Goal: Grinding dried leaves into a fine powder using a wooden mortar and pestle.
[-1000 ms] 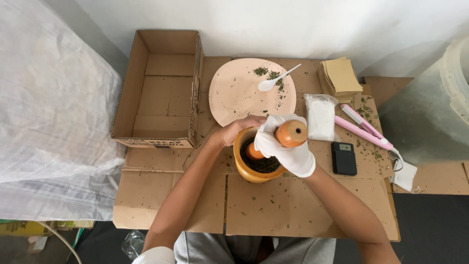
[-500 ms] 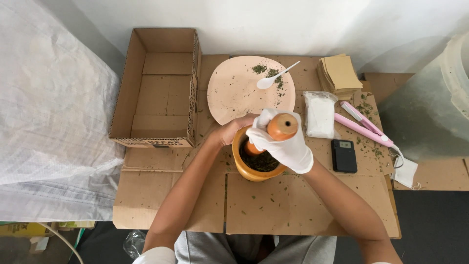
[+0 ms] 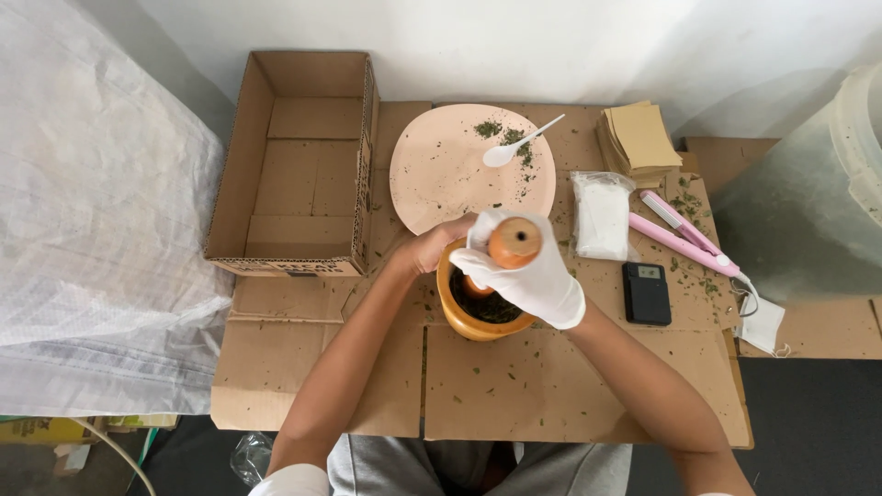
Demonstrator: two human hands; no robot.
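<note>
Right hand grips pestle | left hand probably steadies mortar | clear packet right

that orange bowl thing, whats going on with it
A person sits over flattened cardboard and works a wooden pestle in an orange mortar that holds dark crushed leaves. The gloved right hand grips the pestle; the bare left hand steadies the mortar's rim. Behind it lie a pink plate with a white spoon and some green flakes, and an open cardboard box stands to the left.
</note>
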